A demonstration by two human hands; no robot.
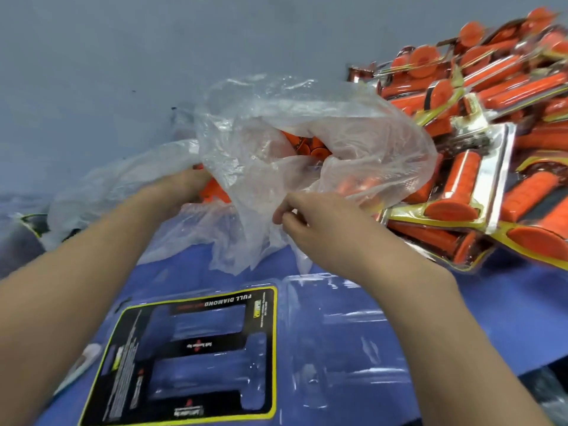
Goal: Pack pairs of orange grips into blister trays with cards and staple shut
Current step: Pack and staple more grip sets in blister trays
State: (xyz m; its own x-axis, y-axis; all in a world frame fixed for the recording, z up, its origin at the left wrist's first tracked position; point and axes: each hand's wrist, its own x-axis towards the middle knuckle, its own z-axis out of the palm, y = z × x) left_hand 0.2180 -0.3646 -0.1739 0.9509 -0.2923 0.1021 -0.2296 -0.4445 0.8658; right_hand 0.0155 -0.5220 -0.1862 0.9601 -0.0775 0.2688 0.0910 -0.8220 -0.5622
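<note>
Mostly hidden: the left grip reaches under the clear plastic bag, its fingers covered, so I cannot tell its hold. The right grip pinches the bag's near edge. Loose orange grips show blurred inside the bag, centre far. An open blister tray with its card lies near on the counter. The packed pile is far right, cut off.

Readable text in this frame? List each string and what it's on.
"FULL DIAMOND": white, upside down to the camera, on the black-and-yellow card.
Red words beside it: blurred, unreadable.
Small labels on the card's black bars and its fine print: too small to read.
On the finished packs piled at right and the plastic bag: nothing legible.
</note>
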